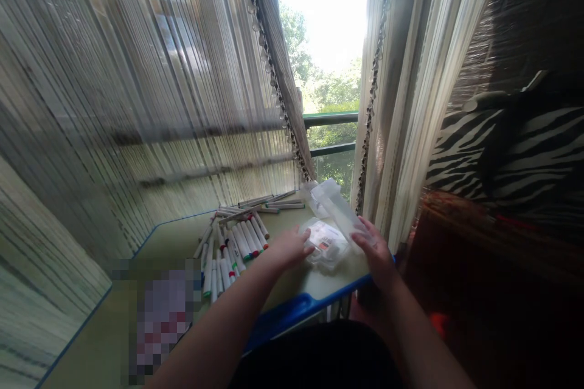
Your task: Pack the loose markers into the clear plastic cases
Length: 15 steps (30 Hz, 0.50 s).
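My right hand (pixel 375 252) is closed on the near end of a long translucent plastic box (pixel 340 209), which tilts up toward the window. Below it on the table lies a clear plastic case (pixel 326 243) with a printed label. My left hand (pixel 291 248) is at the left side of this case, fingers apart; its fingertips seem to touch the edge. Left of that hand, many white markers (pixel 246 240) with coloured ends lie in rows and loose piles. More markers (pixel 285 205) lie toward the back edge.
The pale table (pixel 283 289) has a blue rim with a moulded recess at the front. String curtains (pixel 205 103) hang close behind and to the left. A blurred-out item (pixel 162 316) lies at the left. Zebra-patterned fabric (pixel 524 146) is at the right.
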Tool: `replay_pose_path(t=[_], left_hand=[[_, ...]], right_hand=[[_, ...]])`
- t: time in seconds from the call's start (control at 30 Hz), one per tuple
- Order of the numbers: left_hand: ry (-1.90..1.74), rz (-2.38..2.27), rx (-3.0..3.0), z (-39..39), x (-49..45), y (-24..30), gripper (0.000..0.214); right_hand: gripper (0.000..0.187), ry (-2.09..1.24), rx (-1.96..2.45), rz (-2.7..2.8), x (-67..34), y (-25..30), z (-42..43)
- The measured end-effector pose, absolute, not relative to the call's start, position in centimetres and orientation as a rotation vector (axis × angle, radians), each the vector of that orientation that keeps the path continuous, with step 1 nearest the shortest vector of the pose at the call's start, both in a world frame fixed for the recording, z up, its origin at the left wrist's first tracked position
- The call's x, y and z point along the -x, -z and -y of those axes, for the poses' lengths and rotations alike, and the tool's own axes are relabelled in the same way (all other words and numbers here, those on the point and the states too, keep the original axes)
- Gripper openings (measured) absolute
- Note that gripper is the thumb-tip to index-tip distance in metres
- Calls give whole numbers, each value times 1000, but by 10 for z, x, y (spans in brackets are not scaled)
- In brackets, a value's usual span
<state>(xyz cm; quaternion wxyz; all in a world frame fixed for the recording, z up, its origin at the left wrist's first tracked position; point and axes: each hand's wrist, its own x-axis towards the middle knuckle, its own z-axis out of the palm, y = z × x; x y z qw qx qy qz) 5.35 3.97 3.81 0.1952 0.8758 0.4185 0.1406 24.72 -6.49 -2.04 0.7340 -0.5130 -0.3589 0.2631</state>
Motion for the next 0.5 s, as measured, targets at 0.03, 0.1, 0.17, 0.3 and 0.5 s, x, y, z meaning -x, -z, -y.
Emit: replay_pose_path(t=[0.03,0.1,0.17,0.3,0.5], left_hand=[[-384,-1178,-2459,-41,-60,-40,58],[-294,-1207,-2529,-42,-73,-45,58],[-84,-1255,-2687,-41,-87,-48,56],[9,-1280,-2825,-35,-109,-50,54],[-303,-1298,-2762,-24,-102,-44,51]], right_hand=[[73,-609,1093,737,-248,19,65],[71,-615,1024,624,-246,19,65],[67,-572,951,526,-240,18,68],[44,-661,776,516,-222,10,81],[47,-810,757,477,-213,-6,93]])
